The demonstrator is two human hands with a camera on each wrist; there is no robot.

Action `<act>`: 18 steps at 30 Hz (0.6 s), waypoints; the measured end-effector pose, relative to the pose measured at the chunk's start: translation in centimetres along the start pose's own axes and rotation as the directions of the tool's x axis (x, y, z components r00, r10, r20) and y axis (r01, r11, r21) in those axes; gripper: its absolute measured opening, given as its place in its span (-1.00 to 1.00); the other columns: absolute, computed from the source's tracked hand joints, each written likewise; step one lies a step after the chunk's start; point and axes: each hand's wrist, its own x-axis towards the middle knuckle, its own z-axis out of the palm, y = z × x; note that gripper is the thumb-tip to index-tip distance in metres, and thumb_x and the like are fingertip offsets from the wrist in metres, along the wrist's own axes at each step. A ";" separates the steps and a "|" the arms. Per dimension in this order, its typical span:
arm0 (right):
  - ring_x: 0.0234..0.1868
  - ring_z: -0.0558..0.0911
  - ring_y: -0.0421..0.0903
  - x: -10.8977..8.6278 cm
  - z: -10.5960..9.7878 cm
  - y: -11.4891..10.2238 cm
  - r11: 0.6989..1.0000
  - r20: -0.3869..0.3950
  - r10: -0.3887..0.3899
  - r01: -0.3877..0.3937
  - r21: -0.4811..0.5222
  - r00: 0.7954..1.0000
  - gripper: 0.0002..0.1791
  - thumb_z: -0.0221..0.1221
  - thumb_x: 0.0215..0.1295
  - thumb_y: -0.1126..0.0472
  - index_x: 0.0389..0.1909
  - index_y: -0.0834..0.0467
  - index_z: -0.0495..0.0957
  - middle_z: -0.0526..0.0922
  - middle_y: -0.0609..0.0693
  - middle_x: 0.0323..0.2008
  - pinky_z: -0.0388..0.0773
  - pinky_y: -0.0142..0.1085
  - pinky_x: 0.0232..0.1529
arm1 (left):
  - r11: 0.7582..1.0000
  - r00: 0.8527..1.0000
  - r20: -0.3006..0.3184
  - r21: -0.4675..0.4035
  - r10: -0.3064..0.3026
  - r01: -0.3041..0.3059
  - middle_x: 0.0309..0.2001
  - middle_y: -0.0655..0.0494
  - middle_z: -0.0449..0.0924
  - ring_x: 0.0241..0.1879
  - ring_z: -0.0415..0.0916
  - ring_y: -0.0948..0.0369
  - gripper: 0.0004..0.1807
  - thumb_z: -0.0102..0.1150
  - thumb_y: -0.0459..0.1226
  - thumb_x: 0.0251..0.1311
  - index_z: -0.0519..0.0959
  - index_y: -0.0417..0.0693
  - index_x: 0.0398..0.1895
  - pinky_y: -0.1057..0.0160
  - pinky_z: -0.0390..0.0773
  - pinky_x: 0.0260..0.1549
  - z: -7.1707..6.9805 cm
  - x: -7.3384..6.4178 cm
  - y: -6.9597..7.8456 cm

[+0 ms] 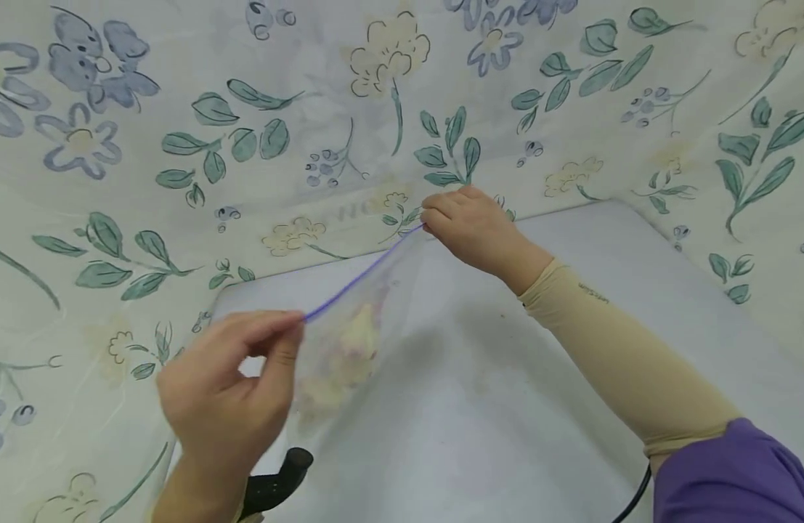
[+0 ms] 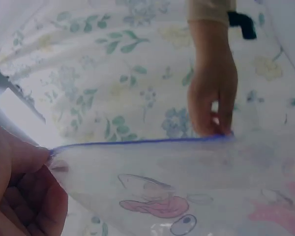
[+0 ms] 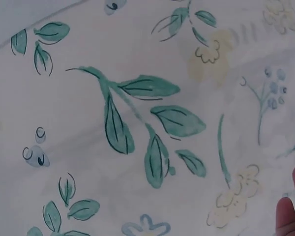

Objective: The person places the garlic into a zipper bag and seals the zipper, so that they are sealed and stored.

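A clear zip bag point(image 1: 349, 341) with a purple-blue zip strip hangs between my two hands, its top edge pulled into a slanting line. Pale yellowish and pinkish shapes show on or in the bag; in the left wrist view the bag point(image 2: 152, 206) bears pink and grey printed figures. My left hand point(image 1: 234, 381) pinches the near end of the strip between thumb and forefinger. At the far end, my right hand point(image 1: 476, 229) pinches the other corner. In the right wrist view only some fingertips of the right hand point(image 3: 291, 211) show, at the lower right edge.
Below the bag lies a white tabletop point(image 1: 493, 407). Flower-printed cloth point(image 1: 349, 94) rises behind and to the sides. A black curved piece point(image 1: 287, 479) sits by the left wrist, and a black cable point(image 1: 633, 497) runs near the right sleeve.
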 end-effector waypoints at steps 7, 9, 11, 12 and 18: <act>-0.04 0.58 -0.03 -2.6 0.5 0.7 1.000 0.189 0.009 -0.005 -0.022 0.982 -0.85 0.08 0.36 0.22 -0.11 0.14 0.50 0.58 -0.01 -0.05 0.47 -0.20 0.00 | 0.985 0.945 0.283 -0.101 0.166 -0.143 -0.49 0.09 0.66 -0.56 0.54 0.31 -0.92 0.20 -0.37 0.11 0.66 -0.16 -0.46 0.44 0.56 -0.53 4.1 -2.3 2.8; -0.01 0.56 -0.01 -3.9 0.5 1.3 0.999 0.239 0.030 -0.026 -0.021 0.971 -0.83 0.09 0.33 0.28 -0.09 0.14 0.50 0.57 0.00 -0.03 0.45 -0.17 0.06 | 0.984 0.916 0.368 -0.137 0.159 -0.115 -0.46 0.12 0.67 -0.52 0.55 0.33 -0.93 0.18 -0.36 0.14 0.65 -0.13 -0.41 0.47 0.58 -0.50 5.5 -2.9 3.0; 0.00 0.54 0.00 -5.4 0.6 1.9 0.999 0.279 0.048 -0.042 -0.029 0.959 -0.82 0.10 0.30 0.33 -0.10 0.14 0.49 0.57 0.01 -0.02 0.44 -0.14 0.07 | 0.981 0.886 0.437 -0.172 0.154 -0.085 -0.44 0.15 0.67 -0.51 0.54 0.37 -0.94 0.19 -0.36 0.13 0.65 -0.10 -0.39 0.52 0.55 -0.47 7.2 -3.5 3.0; -0.01 0.54 0.01 -6.1 0.6 2.2 0.999 0.296 0.052 -0.045 -0.031 0.954 -0.83 0.09 0.29 0.35 -0.12 0.14 0.50 0.57 0.01 -0.03 0.43 -0.13 0.06 | 0.980 0.869 0.471 -0.187 0.154 -0.072 -0.43 0.17 0.67 -0.51 0.53 0.40 -0.94 0.19 -0.37 0.12 0.65 -0.09 -0.38 0.56 0.53 -0.45 8.2 -4.0 2.9; -0.07 0.56 0.02 -9.5 2.1 3.1 0.997 0.434 0.070 -0.056 -0.045 0.898 -0.90 0.11 0.25 0.36 -0.27 0.11 0.52 0.60 0.00 -0.13 0.44 -0.10 0.03 | 0.980 0.759 0.628 -0.188 0.173 -0.067 -0.39 0.26 0.66 -0.48 0.43 0.48 -0.93 0.21 -0.32 0.13 0.65 -0.01 -0.35 0.67 0.40 -0.40 14.0 -7.7 2.5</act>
